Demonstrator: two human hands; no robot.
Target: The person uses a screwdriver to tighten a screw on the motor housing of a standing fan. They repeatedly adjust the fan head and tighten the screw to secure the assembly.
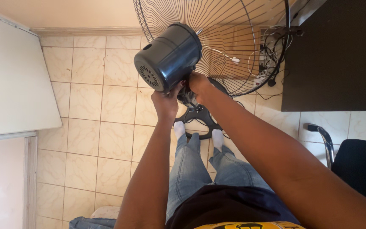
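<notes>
Both forearms reach out from the bottom of the head view, above a dark shirt and blue jeans, toward a standing fan. Close together at the neck of the fan, the hands sit just under the dark blue motor housing [169, 57]: the left hand [165, 103] cups the underside of the housing with fingers curled up against it, and the right hand [198, 83] is closed around the joint where the housing meets the pole. What the right fingers pinch there is hidden by the hand itself. The wire guard [229, 46] tilts away toward the wall, and the cross-shaped base [203, 121] stands on the tiled floor [85, 127] just in front of the white-socked feet. A tangle of cables [272, 59] lies beside a dark cabinet [335, 55]. By the look of it, the neck joint is being worked, which calls for a steady hold on the housing while the right hand turns or loosens.
</notes>
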